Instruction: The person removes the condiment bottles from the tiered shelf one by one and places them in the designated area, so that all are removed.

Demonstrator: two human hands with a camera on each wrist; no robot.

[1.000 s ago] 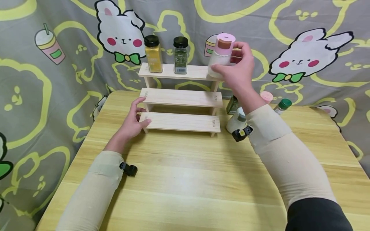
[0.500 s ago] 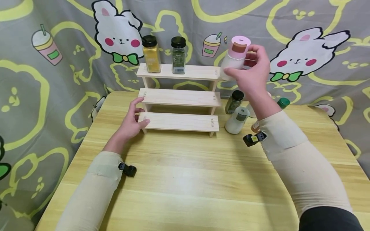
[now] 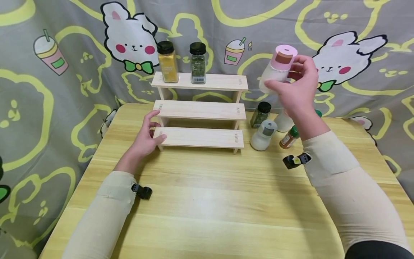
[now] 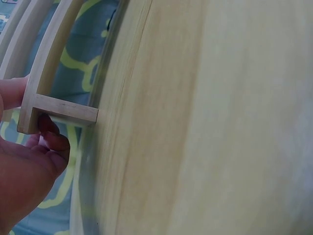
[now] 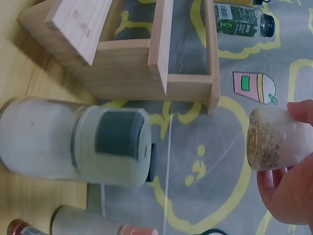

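Note:
My right hand holds a jar with a pink lid and a brown patch in the air, to the right of the top shelf. In the right wrist view the jar's clear base shows pale granular contents. With the thumb on top and fingers curled underneath, my left hand grips the left end of the lowest board of a three-step wooden rack. On its top shelf stand a black-lidded jar of yellow powder and a black-lidded jar of green herbs.
Right of the rack stand another green herb jar, a white jar with a grey lid, a small green-capped bottle and a whitish jar partly behind my wrist. A patterned curtain hangs behind the wooden table.
My right hand has carried the pink-lidded jar rightward, off the right end of the top shelf and clear of it. The left hand stays on the rack.

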